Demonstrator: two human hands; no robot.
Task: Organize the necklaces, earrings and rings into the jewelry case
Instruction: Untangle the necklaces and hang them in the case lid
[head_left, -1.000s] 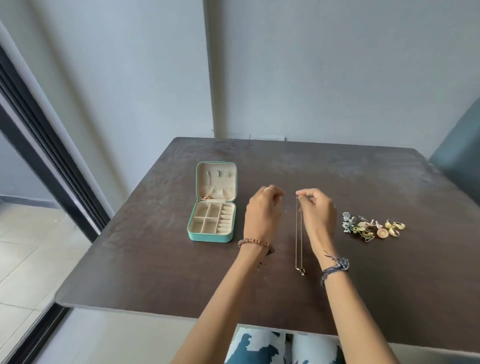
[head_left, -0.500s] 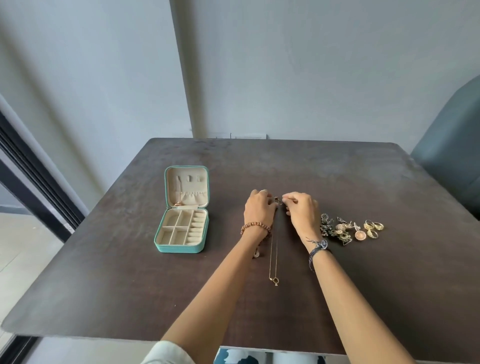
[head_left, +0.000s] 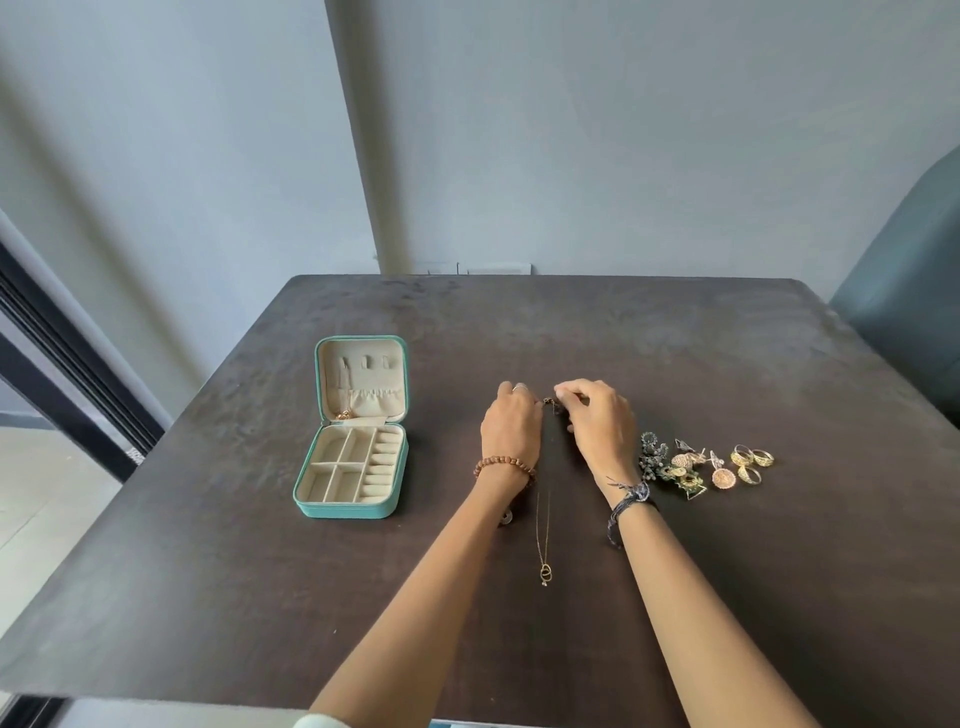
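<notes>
A thin gold necklace (head_left: 543, 540) with a small ring pendant lies stretched toward me on the dark table (head_left: 675, 597). My left hand (head_left: 511, 428) and my right hand (head_left: 600, 423) meet at its far end, and both pinch the chain at the clasp. The teal jewelry case (head_left: 306, 501) stands open to the left, its lid upright, with beige compartments and a gold piece tucked in the lid. A heap of earrings (head_left: 680, 465) and gold rings (head_left: 753, 462) lies right of my right hand.
A grey wall rises behind the table. A teal chair back (head_left: 904, 291) stands at the far right corner. A dark door frame (head_left: 62, 364) runs along the left, beyond the table's left edge.
The necklace, held hanging above the table a second ago, now lies flat on it. Both hands have come down and together at the clasp. My view has shifted left.
</notes>
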